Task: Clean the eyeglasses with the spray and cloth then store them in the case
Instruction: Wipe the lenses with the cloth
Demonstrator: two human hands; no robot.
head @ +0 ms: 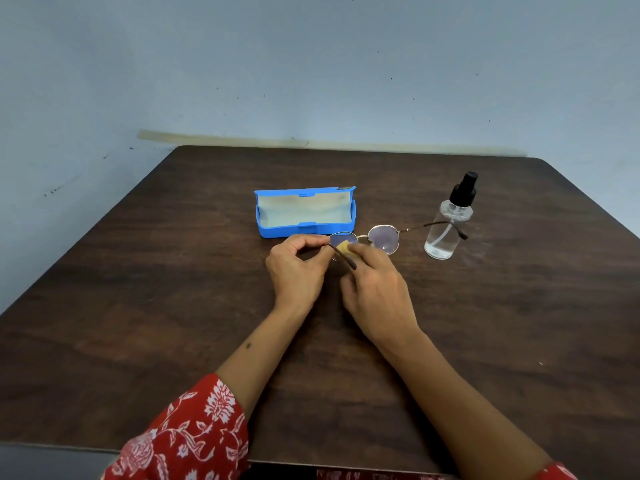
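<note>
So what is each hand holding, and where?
Left hand pinches the eyeglasses at the left lens rim; right hand presses a yellow cloth on that lens.

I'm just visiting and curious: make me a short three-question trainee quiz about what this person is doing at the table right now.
1. True or false: the blue plastic glasses case lies open on the dark wooden table.
2. Which hand presses the small yellow cloth on a lens of the gold wire-rimmed eyeglasses? A) left hand B) right hand
3. Fill in: the clear spray bottle with the black pump top stands to the ____ of the case.

Key: 1 true. 2 B; the left hand pinches the frame by its temple. 3 right.
</note>
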